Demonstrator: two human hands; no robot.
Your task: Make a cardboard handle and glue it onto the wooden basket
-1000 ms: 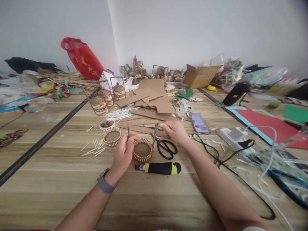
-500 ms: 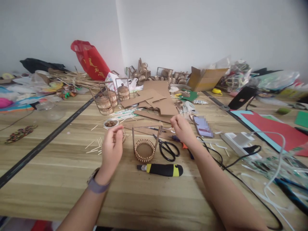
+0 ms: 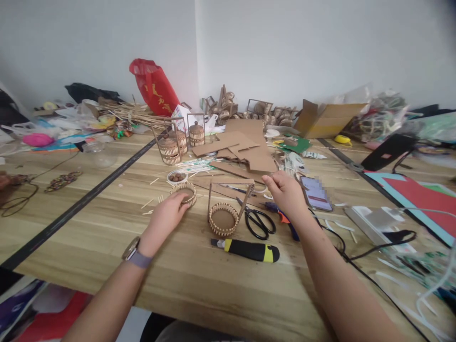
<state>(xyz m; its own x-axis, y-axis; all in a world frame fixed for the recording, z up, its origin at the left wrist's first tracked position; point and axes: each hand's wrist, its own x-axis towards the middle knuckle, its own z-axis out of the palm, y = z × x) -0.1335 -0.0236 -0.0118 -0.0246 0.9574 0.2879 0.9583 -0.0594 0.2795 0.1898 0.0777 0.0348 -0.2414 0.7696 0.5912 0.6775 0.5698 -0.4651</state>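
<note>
My left hand (image 3: 171, 209) grips the near rim of a small round stick-walled basket (image 3: 189, 190), its thumb reaching over the inside. In front of me stands a similar round basket (image 3: 223, 219) with a tall square handle (image 3: 231, 182). My right hand (image 3: 285, 187) is closed with fingers curled, held just right of that handle; whatever may be in it is hidden. Below the handled basket lies a black and yellow utility knife (image 3: 251, 250). Black-handled scissors (image 3: 261, 223) rest to its upper right, and a blue and orange tool (image 3: 285, 216) lies partly under my right forearm.
A small bowl of brown balls (image 3: 177, 177) sits beyond my left hand. Cardboard pieces (image 3: 245, 142) cover the middle back, near finished lidded baskets (image 3: 196, 134). On the right are a phone (image 3: 316, 194), a power strip (image 3: 377, 221) and trailing black cables (image 3: 359, 259).
My left hand has lowered from a raised pose onto the small round basket, which now shows more fully. My right hand remains closed near the handle. The view has shifted left.
</note>
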